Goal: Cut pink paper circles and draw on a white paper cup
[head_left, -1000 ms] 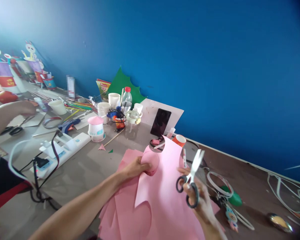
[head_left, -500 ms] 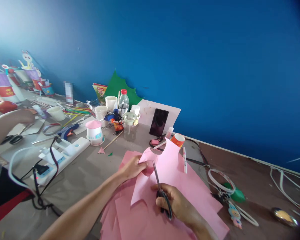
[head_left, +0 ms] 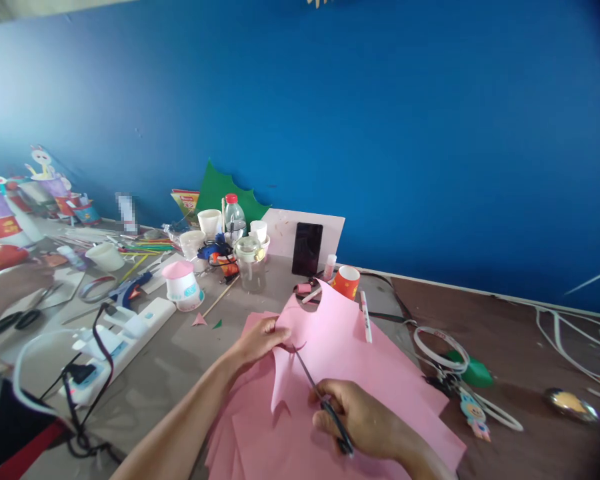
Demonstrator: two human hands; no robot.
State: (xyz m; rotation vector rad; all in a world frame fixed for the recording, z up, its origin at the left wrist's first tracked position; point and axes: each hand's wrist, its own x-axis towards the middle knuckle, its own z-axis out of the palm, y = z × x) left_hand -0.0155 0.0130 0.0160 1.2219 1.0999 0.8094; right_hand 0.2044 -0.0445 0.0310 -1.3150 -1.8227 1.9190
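Note:
My left hand (head_left: 264, 339) pinches a pink sheet of paper (head_left: 337, 327) near its curved, cut edge, thumb on top. In my right hand (head_left: 347, 413) is a pair of black-handled scissors (head_left: 334, 417), fingers wrapped through the handles. Its blades reach up and left to the paper, with the tip close to my left fingers. A loose corner of the sheet bends down between my hands. Beneath lies a stack of pink paper (head_left: 260, 440). A white marker (head_left: 365, 317) rests on the pink paper's right side.
Left of me stand a pink-roofed paper cup (head_left: 184, 287) and a power strip (head_left: 153, 317) with cables. Behind are a glass jar (head_left: 251, 267), a phone (head_left: 307, 249) and an orange cup (head_left: 347, 283). Another person's arm (head_left: 10, 293) is at far left; keys and cords (head_left: 447, 373) lie right.
The camera view has tilted up slightly. My left hand has shifted its hold on the paper, and the curved piece lies flatter. The scissors have turned, their tip now lower and further left.

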